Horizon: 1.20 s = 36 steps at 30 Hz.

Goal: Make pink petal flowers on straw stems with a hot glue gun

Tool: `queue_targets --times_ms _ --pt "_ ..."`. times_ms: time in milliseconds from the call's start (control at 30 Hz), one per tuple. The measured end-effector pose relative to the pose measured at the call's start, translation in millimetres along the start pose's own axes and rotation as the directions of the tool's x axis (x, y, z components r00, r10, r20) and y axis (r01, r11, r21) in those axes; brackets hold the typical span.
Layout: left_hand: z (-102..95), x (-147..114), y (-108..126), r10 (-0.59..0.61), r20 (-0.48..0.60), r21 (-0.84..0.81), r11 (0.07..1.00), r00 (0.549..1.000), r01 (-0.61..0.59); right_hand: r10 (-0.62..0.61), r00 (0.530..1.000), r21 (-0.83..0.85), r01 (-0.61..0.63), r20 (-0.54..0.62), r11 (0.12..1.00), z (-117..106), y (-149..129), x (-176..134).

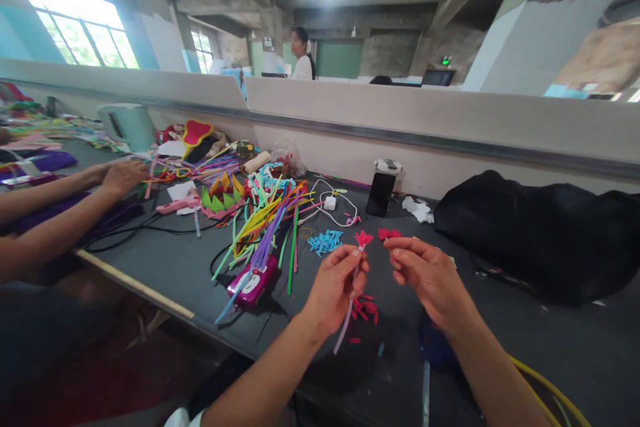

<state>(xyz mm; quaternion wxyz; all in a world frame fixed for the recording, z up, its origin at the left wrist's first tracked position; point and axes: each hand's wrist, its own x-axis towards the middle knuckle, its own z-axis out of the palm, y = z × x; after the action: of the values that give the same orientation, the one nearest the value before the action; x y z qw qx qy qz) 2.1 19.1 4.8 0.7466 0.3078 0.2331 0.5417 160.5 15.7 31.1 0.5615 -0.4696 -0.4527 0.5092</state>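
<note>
My left hand point(336, 287) is closed around a pale lilac pipe-cleaner stem topped by a pinkish-red flower point(363, 239). The stem's lower end sticks out below my fist, tilted toward me. To the right of the flower, my right hand point(431, 275) has thumb and forefinger pinched together; whatever they hold is too small or hidden to make out. Just behind those fingertips lies a cluster of red pieces point(389, 233). Beneath my hands are more short red pieces point(367, 310), and cut blue pieces point(325, 242) form a pile beyond my left hand.
Colourful pipe cleaners point(270, 227) lie over a magenta box point(254, 283). A phone point(381, 193) leans against a white-lidded container near the partition point(425, 123). A black bag point(540, 233) occupies the right. A co-worker's hands point(125, 177) work at left; another person point(303, 63) is behind the partition.
</note>
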Motion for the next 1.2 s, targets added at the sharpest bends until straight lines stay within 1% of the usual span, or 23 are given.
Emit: queue_targets --times_ms 100,167,233,333,400,500,600,667,867,1200 --pt "1.6 -0.9 -2.0 -0.059 0.009 0.016 0.998 0.998 0.059 -0.173 0.984 -0.203 0.163 -0.033 0.966 -2.4 -5.8 -4.3" --pt "3.4 -1.6 -3.2 -0.071 -0.006 0.028 0.997 0.997 0.072 -0.262 0.965 -0.348 0.238 -0.024 0.907 -2.1 -7.3 -7.7" --pt "4.7 -2.1 -4.1 -0.074 -0.013 0.041 0.996 0.997 0.075 -0.323 0.947 -0.44 0.287 -0.007 0.851 -1.5 -7.1 -9.9" --pt "5.1 -2.6 -4.9 -0.079 -0.009 0.054 0.995 0.997 0.079 -0.39 0.92 -0.517 0.347 0.027 0.783 -1.7 -5.8 -9.5" --pt "4.6 -2.8 -5.2 -0.076 -0.011 0.057 0.995 0.997 0.077 -0.437 0.897 -0.569 0.395 0.07 0.721 -2.4 -5.9 -7.9" --pt "4.0 -2.8 -5.5 -0.074 -0.026 0.065 0.995 0.997 0.076 -0.515 0.847 -0.643 0.468 0.132 0.606 -2.8 -6.7 -6.3" --pt "3.5 -2.4 -5.6 -0.07 -0.026 0.075 0.995 0.997 0.072 -0.586 0.797 -0.692 0.507 0.148 0.514 -1.8 -6.3 -6.5" --pt "3.4 -2.3 -5.6 -0.066 -0.017 0.078 0.995 0.998 0.067 -0.606 0.78 -0.709 0.514 0.154 0.483 -0.8 -5.1 -6.8" --pt "4.5 -4.0 -5.2 -0.073 -0.004 0.088 0.993 0.997 0.073 -0.63 0.757 -0.725 0.532 0.175 0.438 1.7 -1.2 -5.8" --pt "4.5 -4.2 -4.6 -0.074 0.01 0.09 0.993 0.997 0.073 -0.64 0.746 -0.745 0.531 0.184 0.404 4.2 -1.7 -6.2"
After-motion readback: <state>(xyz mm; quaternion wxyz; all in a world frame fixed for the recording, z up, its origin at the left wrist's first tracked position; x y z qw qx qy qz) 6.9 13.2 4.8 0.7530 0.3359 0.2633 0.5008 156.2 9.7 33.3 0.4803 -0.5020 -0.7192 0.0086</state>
